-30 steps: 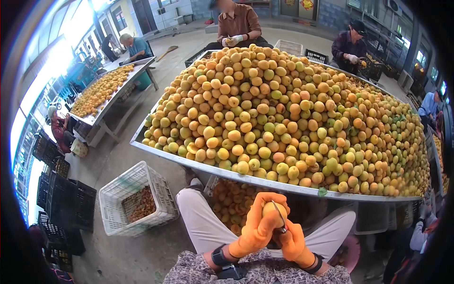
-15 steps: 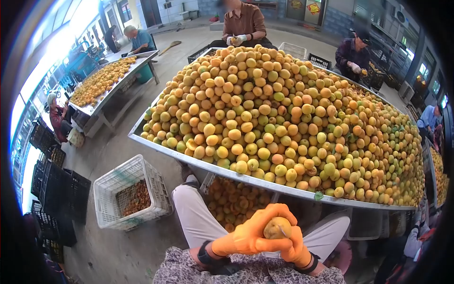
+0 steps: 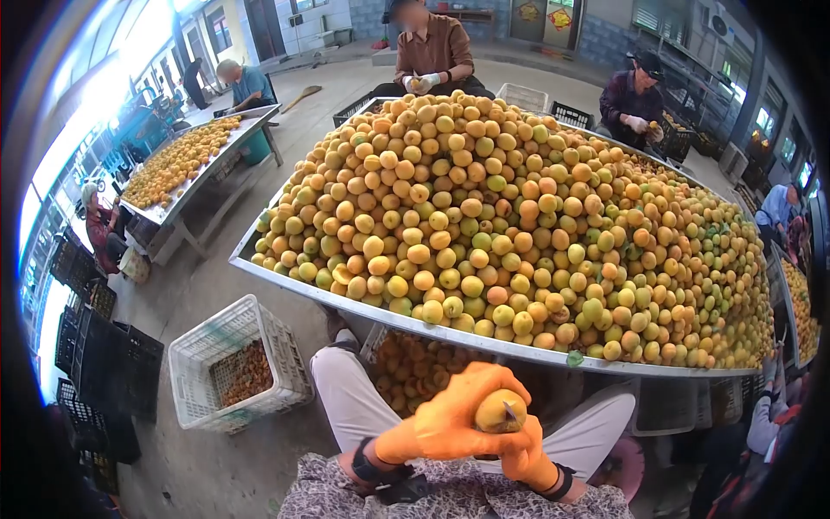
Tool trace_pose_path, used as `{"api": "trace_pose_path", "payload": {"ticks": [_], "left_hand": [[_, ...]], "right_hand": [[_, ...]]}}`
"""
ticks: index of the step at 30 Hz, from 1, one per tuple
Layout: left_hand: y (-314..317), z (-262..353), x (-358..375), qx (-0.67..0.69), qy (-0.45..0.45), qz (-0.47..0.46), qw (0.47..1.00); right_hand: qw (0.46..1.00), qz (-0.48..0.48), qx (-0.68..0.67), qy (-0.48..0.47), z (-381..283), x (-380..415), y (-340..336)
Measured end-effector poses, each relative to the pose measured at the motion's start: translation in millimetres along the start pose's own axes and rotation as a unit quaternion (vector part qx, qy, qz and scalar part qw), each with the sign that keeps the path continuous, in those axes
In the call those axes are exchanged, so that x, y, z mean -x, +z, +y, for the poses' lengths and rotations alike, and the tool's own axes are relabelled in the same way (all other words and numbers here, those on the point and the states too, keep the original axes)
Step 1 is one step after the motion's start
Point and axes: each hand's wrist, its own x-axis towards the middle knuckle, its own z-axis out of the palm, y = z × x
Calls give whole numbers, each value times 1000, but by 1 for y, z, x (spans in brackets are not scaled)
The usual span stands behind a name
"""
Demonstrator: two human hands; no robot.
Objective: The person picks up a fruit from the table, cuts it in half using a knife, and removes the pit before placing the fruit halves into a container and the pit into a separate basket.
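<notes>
My left hand (image 3: 445, 419), in an orange glove, is closed round a yellow apricot (image 3: 494, 410) above my lap. Close against it, my right hand (image 3: 529, 454), gloved in orange too, is closed. A small knife (image 3: 510, 410) shows only its thin pointed blade on the right side of the fruit; its handle is hidden in my right hand. Beyond my hands, a large heap of apricots (image 3: 484, 225) covers a metal-edged table (image 3: 406, 324). Under that table, a crate holds apricot pieces (image 3: 406, 368), just past my hands.
On the floor at left stands a white crate (image 3: 194, 363) with brownish scraps (image 3: 244, 374) inside. Black crates (image 3: 112, 359) are stacked farther left. Co-workers sit across the table, one in a brown shirt (image 3: 437, 52). Another table (image 3: 194, 177) bears apricots. A pink basin (image 3: 624, 467) is at lower right.
My hands have tilted the apricot slightly, and the blade now shows wider against it. The whole view has shifted a little. Both hands still hold together over my lap.
</notes>
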Motion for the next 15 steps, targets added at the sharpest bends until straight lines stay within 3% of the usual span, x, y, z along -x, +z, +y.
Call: {"api": "trace_pose_path", "payload": {"ticks": [1,3,5,6,7,8,9,10,12,15], "left_hand": [[-9,4,-4,-61,14,-18,998],[-19,9,-10,-123,28,-38,991],[-24,10,-15,-293,68,-86,950],[-21,11,-14,-294,70,-88,949],[-16,11,-12,-119,44,-83,988],[-10,10,-9,61,15,-76,995],[-1,6,-5,59,17,-78,995],[9,-1,0,199,-14,-63,978],[20,-8,4,467,-74,-27,881],[15,2,5,383,-65,-14,921]], "right_hand": [[1000,-1,-1,0,1,5,-1],[981,-34,-93,165,4,18,-3],[989,-13,-92,112,9,16,1],[994,4,-89,62,11,15,3],[994,5,-89,58,10,12,3],[998,21,-64,7,10,10,3],[998,36,-39,-45,9,8,2],[997,38,-38,-47,10,8,2],[999,32,-21,-7,12,11,0],[997,32,-65,22,9,18,0]]}}
